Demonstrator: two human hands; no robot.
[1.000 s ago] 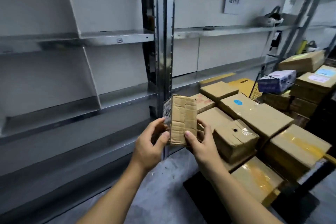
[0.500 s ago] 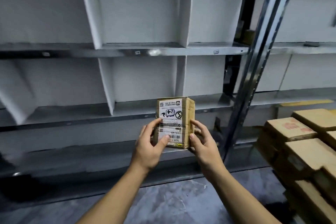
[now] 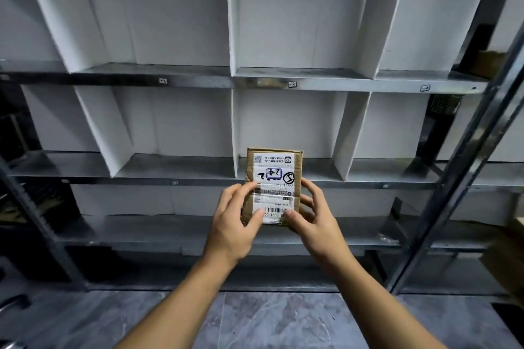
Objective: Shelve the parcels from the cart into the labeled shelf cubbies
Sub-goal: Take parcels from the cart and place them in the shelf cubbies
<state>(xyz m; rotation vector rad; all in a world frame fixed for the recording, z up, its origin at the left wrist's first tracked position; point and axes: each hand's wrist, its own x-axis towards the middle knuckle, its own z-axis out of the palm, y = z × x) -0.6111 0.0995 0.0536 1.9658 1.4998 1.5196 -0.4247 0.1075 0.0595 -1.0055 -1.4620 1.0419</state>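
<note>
Brown parcel (image 3: 272,178), white barcoded label (image 3: 273,184); white shelf dividers (image 3: 233,127).

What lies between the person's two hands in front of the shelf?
In the head view, a small cardboard parcel lies between the left hand and the right hand; both hold it by its lower sides.

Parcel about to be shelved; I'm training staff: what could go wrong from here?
The left hand and right hand hold the parcel by fingertips on its lower half, so it could slip. The label's handwritten mark is scrawled and the shelf tags are small, so it may be misfiled.
</note>
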